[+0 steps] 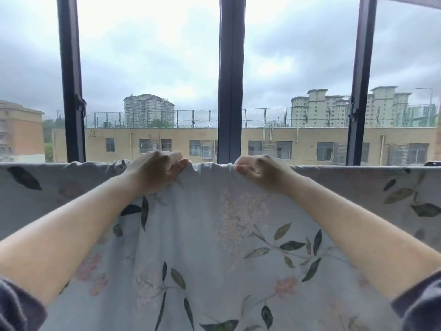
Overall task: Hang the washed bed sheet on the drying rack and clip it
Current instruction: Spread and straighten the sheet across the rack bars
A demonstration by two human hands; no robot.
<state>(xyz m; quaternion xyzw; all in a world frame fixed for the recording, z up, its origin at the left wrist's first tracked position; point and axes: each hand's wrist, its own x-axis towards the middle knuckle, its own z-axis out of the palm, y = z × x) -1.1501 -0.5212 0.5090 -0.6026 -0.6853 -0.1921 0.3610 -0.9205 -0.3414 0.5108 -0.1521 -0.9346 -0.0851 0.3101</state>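
The left hand [157, 172] and the right hand [259, 170] are raised side by side at the top edge of the bed sheet [214, 235], near each other but apart, with a short stretch of gathered cloth between them. Both are reached forward and upward, and the bare forearms [71, 235] are angled inward from dark knitted sleeves [16, 306] pushed back at the lower corners. The left hand is turned knuckles up, its fingers curled over the fold and its thumb laid along the edge, so the cloth is gripped. The right hand is clenched on the same edge, the cloth pinched between curled fingers and thumb.

The sheet is made of thin, soft woven cloth, pale blue-grey, printed with dark green leaves, slim stems and faint pink blossoms. Its top edge is puckered into small ruffles around the hands and lies smoother farther out.

The sheet is hung in front of a dark window frame [231, 80], its long top edge running level from left to right across the whole view, and the cloth falls downward from that line. Whatever carries it is hidden beneath the fold. A yellow building [262, 142] is seen through the glass.
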